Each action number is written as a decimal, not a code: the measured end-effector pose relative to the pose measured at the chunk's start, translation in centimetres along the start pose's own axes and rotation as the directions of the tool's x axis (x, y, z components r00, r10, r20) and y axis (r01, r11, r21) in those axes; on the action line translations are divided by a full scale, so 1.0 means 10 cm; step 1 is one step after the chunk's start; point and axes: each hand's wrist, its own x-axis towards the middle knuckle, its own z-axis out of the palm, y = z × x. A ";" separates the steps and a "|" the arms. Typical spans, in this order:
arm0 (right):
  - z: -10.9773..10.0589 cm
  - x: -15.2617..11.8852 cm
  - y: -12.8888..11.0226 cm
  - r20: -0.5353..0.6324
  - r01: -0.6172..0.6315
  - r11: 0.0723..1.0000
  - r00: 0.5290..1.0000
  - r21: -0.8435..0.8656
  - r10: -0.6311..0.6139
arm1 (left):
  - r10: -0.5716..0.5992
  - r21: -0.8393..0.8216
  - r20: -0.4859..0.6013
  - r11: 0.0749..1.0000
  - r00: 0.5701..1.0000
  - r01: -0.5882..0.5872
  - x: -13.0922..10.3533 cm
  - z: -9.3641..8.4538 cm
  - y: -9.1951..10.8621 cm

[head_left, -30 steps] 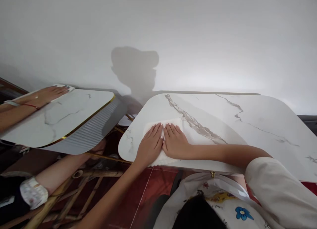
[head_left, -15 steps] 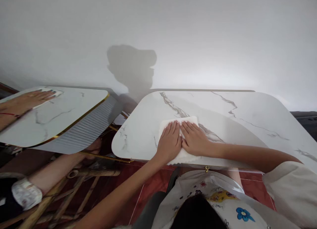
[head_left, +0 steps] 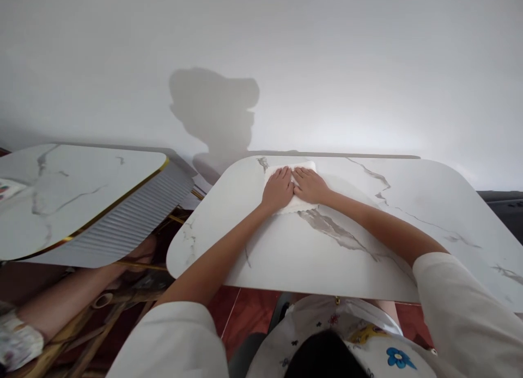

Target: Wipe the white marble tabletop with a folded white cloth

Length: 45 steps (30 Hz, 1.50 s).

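Observation:
A white cloth (head_left: 300,205) lies spread on the marble-patterned tabletop (head_left: 269,258), close to its far edge. Flat on the cloth's left part rests my left hand (head_left: 278,189), its fingers stretched forward. My right hand (head_left: 309,185) presses on the right part, palm down with fingers extended. The two hands touch or nearly touch at the thumbs. Both arms reach across the tabletop, and grey veins show beside and below the cloth.
A second marble-patterned table (head_left: 93,176) with a gold edge stands at the left, a white cloth (head_left: 8,188) at its far left. Another person's leg (head_left: 77,304) and a bamboo frame (head_left: 87,334) are below it. A wall (head_left: 327,67) rises behind both tables.
Both my hands and the cloth have slid forward, from near the table's front edge toward the wall. The other person's hand has left the view at the left table.

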 end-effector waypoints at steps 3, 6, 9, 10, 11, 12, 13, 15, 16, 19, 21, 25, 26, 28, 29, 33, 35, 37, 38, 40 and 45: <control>0.08 0.23 0.10 0.006 -0.023 1.000 1.000 0.012 0.023 | 0.024 0.015 -0.012 1.000 1.000 -0.024 0.22 0.10 -0.19; 0.12 0.41 0.21 0.016 -0.034 0.999 0.999 0.030 0.033 | 0.025 0.014 -0.014 1.000 1.000 -0.025 0.41 0.18 -0.31; 0.13 0.52 0.36 0.026 -0.039 0.999 0.999 0.036 0.038 | 0.002 0.002 -0.024 1.000 1.000 -0.002 0.59 0.25 -0.34; 0.13 0.54 0.42 0.032 -0.047 0.998 0.998 0.036 0.046 | 0.003 -0.004 -0.030 1.000 1.000 -0.003 0.65 0.27 -0.32; 0.13 0.55 0.48 0.040 -0.060 0.998 0.997 0.037 0.059 | 0.008 -0.011 -0.036 1.000 0.999 -0.009 0.71 0.28 -0.29; 0.12 0.56 0.54 0.048 -0.076 0.996 0.996 0.037 0.074 | 0.017 -0.019 -0.042 1.000 0.999 -0.018 0.77 0.30 -0.26; 0.11 0.55 0.59 0.055 -0.095 0.995 0.994 0.037 0.093 | 0.028 -0.028 -0.044 0.999 0.999 -0.029 0.82 0.31 -0.22; 0.08 0.52 0.69 0.063 -0.137 0.990 0.989 0.031 0.135 | 0.056 -0.041 -0.041 0.997 0.998 -0.058 0.93 0.33 -0.14; 0.07 0.49 0.72 0.062 -0.157 0.987 0.986 0.024 0.155 | 0.072 -0.049 -0.037 0.996 0.997 -0.074 0.96 0.34 -0.10; 0.04 0.37 0.76 0.045 -0.209 0.978 0.977 0.002 0.208 | 0.126 -0.078 -0.036 0.989 0.991 -0.128 1.01 0.37 0.00; 0.01 0.26 0.75 0.035 -0.238 0.971 0.971 -0.009 0.238 | 0.162 -0.103 -0.044 0.981 0.986 -0.166 0.99 0.37 0.07; -0.04 0.04 0.65 0.028 -0.286 0.958 0.958 -0.026 0.287 | 0.237 -0.135 -0.035 0.961 0.971 -0.240 0.84 0.34 0.19; -0.05 -0.02 0.61 0.026 -0.298 0.954 0.954 -0.031 0.298 | 0.251 -0.138 -0.028 0.958 0.968 -0.252 0.79 0.31 0.23; -0.08 -0.12 0.53 0.020 -0.319 0.947 0.947 -0.044 0.320 | 0.266 -0.139 -0.008 0.954 0.964 -0.265 0.70 0.26 0.29; -0.09 -0.17 0.48 0.015 -0.326 0.944 0.945 -0.051 0.327 | 0.268 -0.139 0.003 0.954 0.963 -0.265 0.65 0.23 0.32; -0.14 -0.36 0.26 -0.009 -0.325 0.944 0.946 -0.063 0.325 | 0.240 -0.143 0.043 0.962 0.970 -0.232 0.40 0.10 0.40; -0.17 -0.45 0.12 -0.013 -0.321 0.946 0.947 -0.050 0.320 | 0.234 -0.143 0.052 0.964 0.971 -0.224 0.24 0.03 0.42; -0.21 -0.55 -0.02 -0.009 -0.317 0.948 0.948 -0.039 0.317 | 0.240 -0.144 0.056 0.963 0.969 -0.230 0.07 -0.02 0.43; -0.23 -0.60 -0.10 -0.006 -0.313 0.949 0.950 -0.039 0.313 | 0.241 -0.145 0.056 0.962 0.969 -0.231 -0.02 -0.05 0.44; -0.27 -0.69 -0.25 0.003 -0.295 0.954 0.955 -0.047 0.296 | 0.228 -0.148 0.058 0.965 0.972 -0.217 -0.20 -0.11 0.45; -0.33 -0.88 -0.57 0.023 -0.221 0.973 0.975 -0.064 0.223 | 0.160 -0.136 0.080 0.979 0.984 -0.149 -0.63 -0.29 0.49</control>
